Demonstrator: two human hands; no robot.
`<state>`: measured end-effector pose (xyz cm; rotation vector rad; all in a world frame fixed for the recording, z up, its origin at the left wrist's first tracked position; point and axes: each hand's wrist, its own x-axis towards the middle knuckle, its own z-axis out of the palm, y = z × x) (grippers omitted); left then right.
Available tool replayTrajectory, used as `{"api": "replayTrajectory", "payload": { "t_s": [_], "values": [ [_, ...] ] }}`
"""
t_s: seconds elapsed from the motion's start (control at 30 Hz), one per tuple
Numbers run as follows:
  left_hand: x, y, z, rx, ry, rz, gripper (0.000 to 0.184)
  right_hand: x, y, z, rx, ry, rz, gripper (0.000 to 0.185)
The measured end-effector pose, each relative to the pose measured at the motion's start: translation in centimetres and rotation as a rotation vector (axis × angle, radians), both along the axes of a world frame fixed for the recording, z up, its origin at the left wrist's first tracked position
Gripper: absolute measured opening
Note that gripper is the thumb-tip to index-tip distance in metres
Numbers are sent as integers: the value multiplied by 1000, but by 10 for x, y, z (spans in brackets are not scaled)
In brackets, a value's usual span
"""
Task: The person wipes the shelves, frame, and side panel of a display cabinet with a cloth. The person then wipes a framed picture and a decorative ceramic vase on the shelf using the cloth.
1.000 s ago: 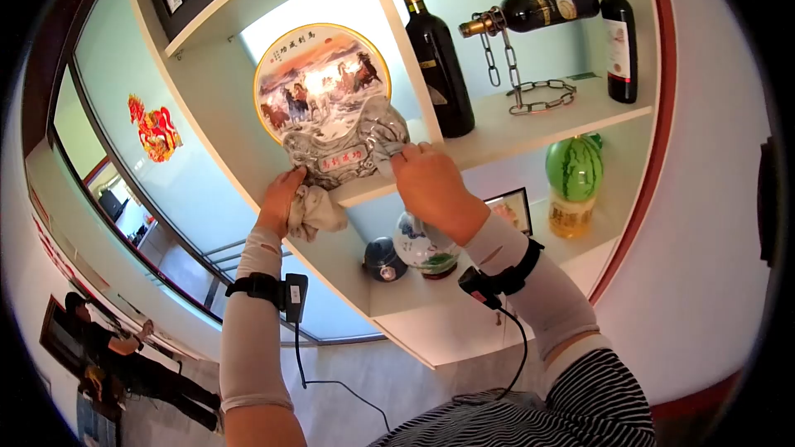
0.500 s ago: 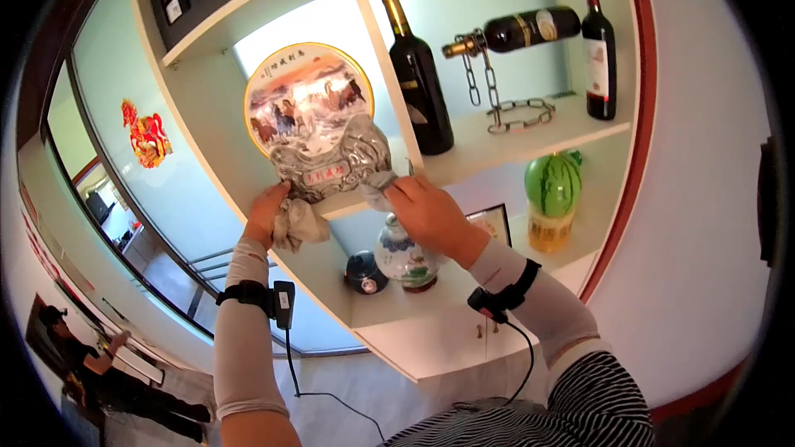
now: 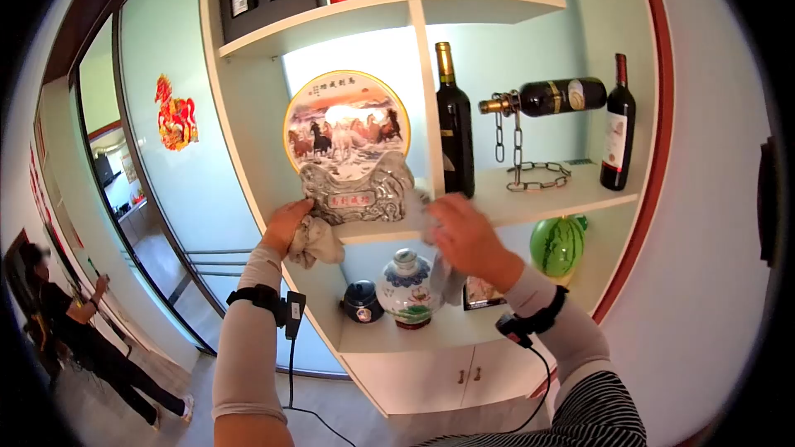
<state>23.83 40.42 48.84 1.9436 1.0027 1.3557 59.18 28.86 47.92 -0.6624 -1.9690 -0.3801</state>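
A round decorative plate (image 3: 344,128) painted with horses stands upright in a grey carved base (image 3: 360,200) on the middle shelf. My left hand (image 3: 286,227) is closed on a bunched pale cloth (image 3: 316,243) and touches the left end of the base. To the right of the base, my right hand (image 3: 468,233), slightly blurred, grips a grey cloth (image 3: 448,283) that hangs below its fingers and partly shows above them, near the upright divider. A tall dark wine bottle (image 3: 455,128) stands just beyond the right hand, its foot close to the fingers.
A bottle on a chain holder (image 3: 538,175) and another wine bottle (image 3: 617,128) stand to the right. Below are a porcelain vase (image 3: 406,294), a dark pot (image 3: 362,302) and a green watermelon-patterned container (image 3: 557,247). Another person (image 3: 79,314) stands far left.
My right hand has moved right, off the base's front corner to beside it, with the cloth. My left hand stays at the base's left end. The view has shifted, showing more upper shelf.
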Motion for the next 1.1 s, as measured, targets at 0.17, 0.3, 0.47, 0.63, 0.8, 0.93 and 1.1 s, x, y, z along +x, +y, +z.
{"api": "replayTrajectory", "payload": {
  "t_s": [0.17,0.3,0.47,0.63,0.8,0.93,1.1],
  "values": [
    [-6,20,-2,-134,-49,-21,39,44,-4,95,551,82,-237,32],
    [-1,10,3,-163,-44,102,50,84,-3,195,715,127,-434,31],
    [-1,14,1,-194,-62,79,55,124,29,266,691,201,-623,30],
    [0,14,-3,-225,-104,51,60,104,27,279,541,193,-788,29],
    [-2,15,-5,-182,-33,70,68,71,35,270,587,136,-675,29],
    [-4,25,-10,-137,20,110,71,24,43,273,639,17,-587,28],
    [0,-2,5,-144,67,149,71,-45,46,282,620,-42,-552,27]
  ]
}}
